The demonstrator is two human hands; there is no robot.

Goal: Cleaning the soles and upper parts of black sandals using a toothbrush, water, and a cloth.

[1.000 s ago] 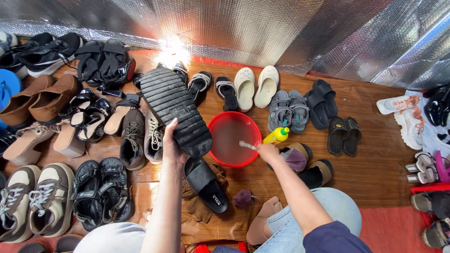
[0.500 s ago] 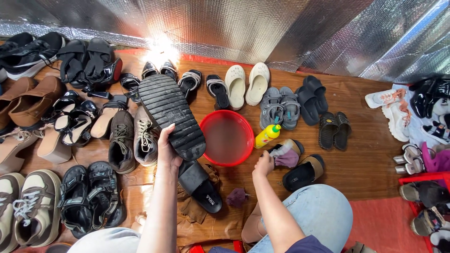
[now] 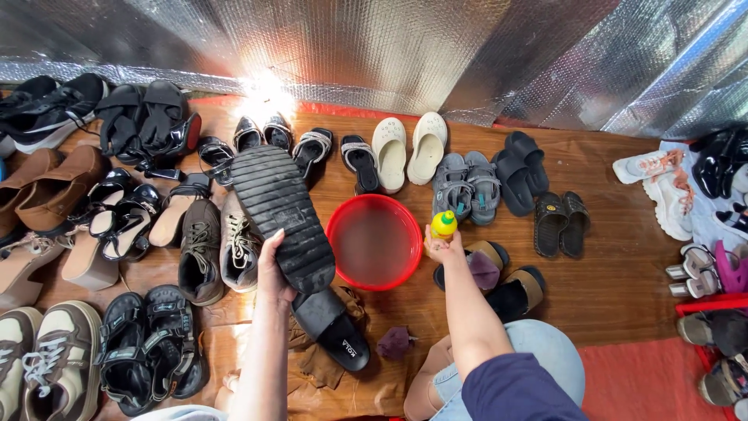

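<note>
My left hand (image 3: 273, 273) holds a black slide sandal (image 3: 282, 214) up with its ribbed sole facing me. Its mate, a second black sandal (image 3: 336, 330), lies on the brown cloth (image 3: 312, 362) below it. My right hand (image 3: 446, 248) grips a small yellow bottle with a green cap (image 3: 443, 224) just right of the red basin (image 3: 374, 242), which holds cloudy water. A small purple rag (image 3: 393, 341) lies near my knee.
Many pairs of shoes and sandals ring the basin on the wooden floor (image 3: 615, 281): cream clogs (image 3: 408, 146), grey sandals (image 3: 465, 185), black slides (image 3: 520, 170), brown lace-up boots (image 3: 222, 245). A silver foil wall (image 3: 389, 47) runs along the back. More shoes sit at right (image 3: 701, 195).
My right hand left the basin, where it held a brush-like tool, and moved right; it now holds the yellow bottle upright. The left hand keeps the sandal raised.
</note>
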